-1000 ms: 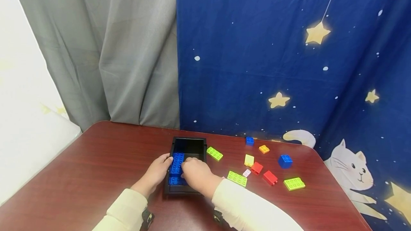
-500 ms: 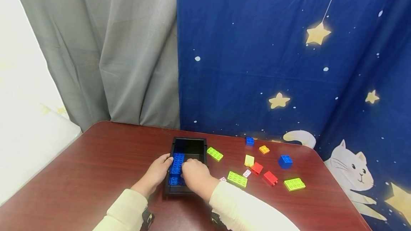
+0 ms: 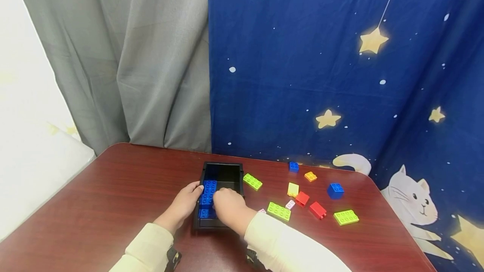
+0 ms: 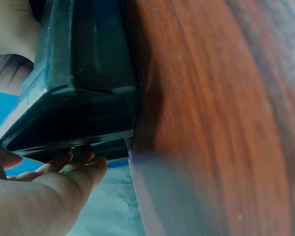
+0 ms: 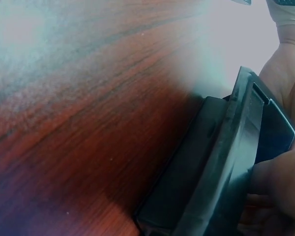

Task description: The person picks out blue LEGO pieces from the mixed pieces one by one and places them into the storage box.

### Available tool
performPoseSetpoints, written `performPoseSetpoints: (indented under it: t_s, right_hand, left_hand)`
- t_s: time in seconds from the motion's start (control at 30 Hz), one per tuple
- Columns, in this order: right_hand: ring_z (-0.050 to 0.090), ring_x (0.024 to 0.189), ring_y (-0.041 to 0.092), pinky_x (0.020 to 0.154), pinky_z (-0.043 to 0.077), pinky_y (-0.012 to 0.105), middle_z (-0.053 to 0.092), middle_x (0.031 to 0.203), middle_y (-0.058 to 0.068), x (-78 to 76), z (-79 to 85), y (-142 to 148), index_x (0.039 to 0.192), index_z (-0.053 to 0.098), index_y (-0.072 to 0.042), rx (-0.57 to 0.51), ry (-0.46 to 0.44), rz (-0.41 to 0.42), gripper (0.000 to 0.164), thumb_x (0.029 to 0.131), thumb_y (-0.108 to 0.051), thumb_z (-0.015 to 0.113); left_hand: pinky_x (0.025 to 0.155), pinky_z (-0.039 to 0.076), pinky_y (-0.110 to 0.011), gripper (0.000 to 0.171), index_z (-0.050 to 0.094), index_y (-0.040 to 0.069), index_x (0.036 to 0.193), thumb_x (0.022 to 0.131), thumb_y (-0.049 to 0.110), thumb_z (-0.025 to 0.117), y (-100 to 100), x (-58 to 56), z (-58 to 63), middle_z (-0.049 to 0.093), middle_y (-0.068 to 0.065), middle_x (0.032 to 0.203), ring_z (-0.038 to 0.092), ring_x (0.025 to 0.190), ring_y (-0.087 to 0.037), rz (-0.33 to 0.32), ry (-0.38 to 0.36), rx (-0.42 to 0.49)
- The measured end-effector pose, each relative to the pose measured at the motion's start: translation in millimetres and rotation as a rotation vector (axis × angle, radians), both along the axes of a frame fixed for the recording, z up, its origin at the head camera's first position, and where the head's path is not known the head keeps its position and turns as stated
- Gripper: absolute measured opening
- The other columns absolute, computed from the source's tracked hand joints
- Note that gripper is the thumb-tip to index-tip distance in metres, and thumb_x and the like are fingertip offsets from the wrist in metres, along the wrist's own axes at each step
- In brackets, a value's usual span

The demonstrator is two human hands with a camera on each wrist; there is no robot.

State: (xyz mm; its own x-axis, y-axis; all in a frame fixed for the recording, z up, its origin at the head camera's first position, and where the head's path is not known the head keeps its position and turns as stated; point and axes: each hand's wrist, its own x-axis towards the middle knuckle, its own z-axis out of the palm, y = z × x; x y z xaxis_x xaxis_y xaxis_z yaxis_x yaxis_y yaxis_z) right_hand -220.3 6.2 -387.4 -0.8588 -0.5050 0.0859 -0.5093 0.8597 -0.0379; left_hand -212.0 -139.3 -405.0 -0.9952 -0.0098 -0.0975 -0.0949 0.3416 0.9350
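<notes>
A black rectangular box (image 3: 224, 173) stands on the table with blue studded toy bricks (image 3: 209, 192) along the left of its inside. My left hand (image 3: 184, 200) grips the left wall, thumb over the rim; in the left wrist view its fingers (image 4: 83, 172) lie against the outer wall. My right hand (image 3: 230, 205) reaches down into the box with curled fingers, right up against the blue bricks. The back of the hand covers its fingertips, and the right wrist view shows its curled fingers (image 5: 285, 187) behind the box's wall, so whether they pinch a brick is hidden.
Loose toy bricks lie right of the box: lime green (image 3: 279, 211), red (image 3: 317, 210), yellow (image 3: 293, 189), orange (image 3: 310, 176), pink (image 3: 290, 204) and blue (image 3: 335, 190). A lime green brick (image 3: 252, 181) is close to the box's right wall. Curtains (image 3: 264, 95) hang behind the table (image 3: 124, 192).
Inside the box, my right hand and forearm have shifted very slightly, the sleeve edging left. The left hand keeps its grip on the box, and the loose bricks stay put.
</notes>
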Motion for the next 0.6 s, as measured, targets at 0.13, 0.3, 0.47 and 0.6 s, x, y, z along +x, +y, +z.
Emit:
performPoseSetpoints:
  t_s: [0.13, 0.3, 0.47, 0.6]
  right_hand:
    - [0.064, 0.073, 0.017, 0.065, 0.059, 0.034, 0.068, 0.086, 0.005, 0.9, 1.9, -1.1, 0.097, 0.074, -0.008, 0.006, -0.011, -0.007, 0.022, 0.088, -0.027, 0.07]
    - [0.063, 0.07, 0.017, 0.063, 0.059, 0.035, 0.068, 0.084, 0.005, 1.4, 2.5, -2.2, 0.095, 0.073, -0.008, 0.017, -0.021, -0.018, 0.02, 0.088, -0.026, 0.07]
    - [0.062, 0.067, 0.016, 0.061, 0.059, 0.035, 0.068, 0.083, 0.005, 0.7, 2.4, -2.6, 0.095, 0.073, -0.007, 0.011, -0.044, -0.021, 0.019, 0.088, -0.025, 0.07]
    - [0.061, 0.066, 0.015, 0.061, 0.059, 0.034, 0.069, 0.083, 0.005, 0.1, 2.4, -2.8, 0.096, 0.072, -0.007, 0.006, -0.069, -0.02, 0.018, 0.088, -0.024, 0.07]
  left_hand:
    - [0.106, 0.034, -0.06, 0.054, 0.03, -0.01, 0.144, 0.104, 0.025, 0.036, -0.1, 0.1, -0.4, 0.035, -0.033, 0.145, 0.035, 0.133, -0.048, 0.0, -0.002, -0.001]
    - [0.106, 0.033, -0.06, 0.054, 0.03, -0.01, 0.145, 0.104, 0.025, 0.036, -0.2, 0.4, -0.4, 0.034, -0.033, 0.146, 0.033, 0.134, -0.048, 0.0, -0.004, -0.008]
    - [0.106, 0.032, -0.061, 0.054, 0.03, -0.01, 0.144, 0.104, 0.025, 0.036, -0.2, 0.1, -0.7, 0.034, -0.033, 0.146, 0.032, 0.135, -0.048, -0.004, -0.003, -0.008]
    - [0.107, 0.031, -0.061, 0.054, 0.029, -0.01, 0.145, 0.104, 0.025, 0.036, -0.2, -0.1, -0.6, 0.033, -0.033, 0.146, 0.031, 0.135, -0.049, -0.007, -0.001, -0.01]
